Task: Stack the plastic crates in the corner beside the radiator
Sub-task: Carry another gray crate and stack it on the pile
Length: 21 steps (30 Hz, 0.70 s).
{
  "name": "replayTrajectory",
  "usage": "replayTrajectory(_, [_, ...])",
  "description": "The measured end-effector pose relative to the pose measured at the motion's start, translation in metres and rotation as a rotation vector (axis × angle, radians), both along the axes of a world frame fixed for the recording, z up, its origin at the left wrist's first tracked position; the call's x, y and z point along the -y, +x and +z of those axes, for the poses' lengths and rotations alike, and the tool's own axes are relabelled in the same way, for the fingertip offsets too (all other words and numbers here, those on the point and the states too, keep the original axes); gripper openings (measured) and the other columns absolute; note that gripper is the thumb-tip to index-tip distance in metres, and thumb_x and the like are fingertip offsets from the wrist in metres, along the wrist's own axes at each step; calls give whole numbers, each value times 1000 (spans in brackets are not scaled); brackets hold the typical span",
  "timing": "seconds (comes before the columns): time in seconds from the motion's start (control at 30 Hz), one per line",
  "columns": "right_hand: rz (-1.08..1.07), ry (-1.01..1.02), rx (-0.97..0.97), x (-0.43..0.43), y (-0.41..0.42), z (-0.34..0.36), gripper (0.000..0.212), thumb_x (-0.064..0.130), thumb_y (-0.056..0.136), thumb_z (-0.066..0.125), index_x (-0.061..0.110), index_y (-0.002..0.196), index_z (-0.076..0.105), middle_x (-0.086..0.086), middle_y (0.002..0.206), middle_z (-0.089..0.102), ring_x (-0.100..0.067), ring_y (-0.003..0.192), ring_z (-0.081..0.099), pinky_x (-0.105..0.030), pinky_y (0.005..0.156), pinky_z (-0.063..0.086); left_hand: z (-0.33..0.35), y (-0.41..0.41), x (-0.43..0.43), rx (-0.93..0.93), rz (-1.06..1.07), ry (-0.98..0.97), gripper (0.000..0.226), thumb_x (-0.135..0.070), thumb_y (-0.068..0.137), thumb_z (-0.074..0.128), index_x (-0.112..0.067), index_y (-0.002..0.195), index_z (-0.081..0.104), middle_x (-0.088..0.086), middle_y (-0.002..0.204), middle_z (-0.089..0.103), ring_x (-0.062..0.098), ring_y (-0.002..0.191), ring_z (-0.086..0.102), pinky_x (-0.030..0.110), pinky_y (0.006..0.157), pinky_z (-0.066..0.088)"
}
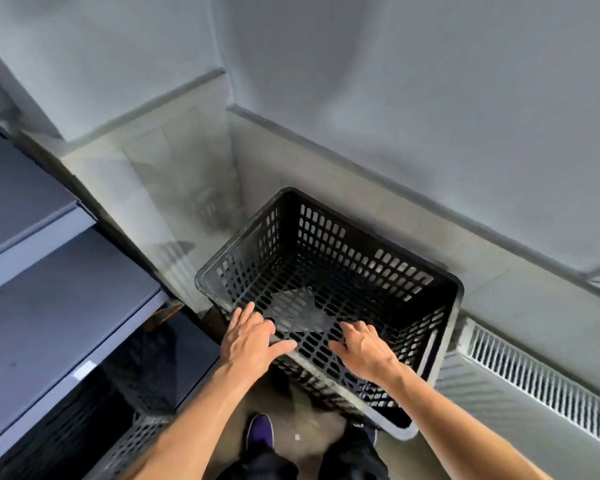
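A black perforated plastic crate stands empty in the corner, its open top facing me. Its right side is next to the white radiator. Below its near rim I see more perforated wall, perhaps a crate underneath; I cannot tell for sure. My left hand lies flat over the near rim, fingers spread. My right hand hovers over the near edge of the crate, fingers apart and curled slightly down. Neither hand grips anything.
Grey metal shelves run along the left, close to the crate. Another perforated crate sits low under the shelves at the lower left. My purple shoes stand on the floor just before the crate. Grey walls close the corner.
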State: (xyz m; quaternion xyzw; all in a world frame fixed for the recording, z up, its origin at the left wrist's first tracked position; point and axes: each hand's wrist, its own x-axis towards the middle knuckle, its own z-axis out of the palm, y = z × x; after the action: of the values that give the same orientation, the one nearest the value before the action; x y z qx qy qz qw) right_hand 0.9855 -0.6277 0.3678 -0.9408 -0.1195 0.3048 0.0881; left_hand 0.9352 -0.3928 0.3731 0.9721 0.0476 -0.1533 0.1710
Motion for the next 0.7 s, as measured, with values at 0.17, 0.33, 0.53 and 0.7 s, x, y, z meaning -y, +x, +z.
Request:
replayTrajectory(0.17, [-87, 67, -10, -14, -43, -5, 56, 53, 101, 33, 15, 141, 45, -14, 129, 56, -33, 124, 49, -39, 103, 36, 0, 7, -15, -88, -227, 6, 98, -96, 61, 24, -30, 125, 60, 0, 139, 51, 19, 147, 20, 39, 123, -2])
replayTrajectory(0.33, [-84, 175, -19, -17, -65, 7, 54, 55, 101, 28, 14, 123, 58, -12, 119, 66, -29, 114, 59, -36, 92, 41, -1, 13, -16, -92, -339, 66, 106, -101, 51, 12, -35, 119, 59, -5, 119, 54, 21, 125, 41, 41, 119, 3])
replayTrajectory(0.53, [-76, 156, -17, -3, -81, 2, 40, 36, 96, 53, 16, 131, 55, -6, 122, 66, -26, 115, 59, -35, 93, 46, -1, 16, -16, -108, -382, 132, 102, -97, 53, 5, -36, 119, 54, -3, 118, 51, 25, 118, 41, 43, 114, 12])
replayTrajectory(0.7, [-133, 86, 137, 3, -94, -11, 36, 34, 94, 51, 23, 128, 56, -5, 118, 66, -29, 113, 60, -38, 89, 49, -8, 20, -14, -127, -429, 204, 60, -80, 76, 48, -38, 120, 55, -5, 116, 55, 26, 113, 44, 40, 107, 21])
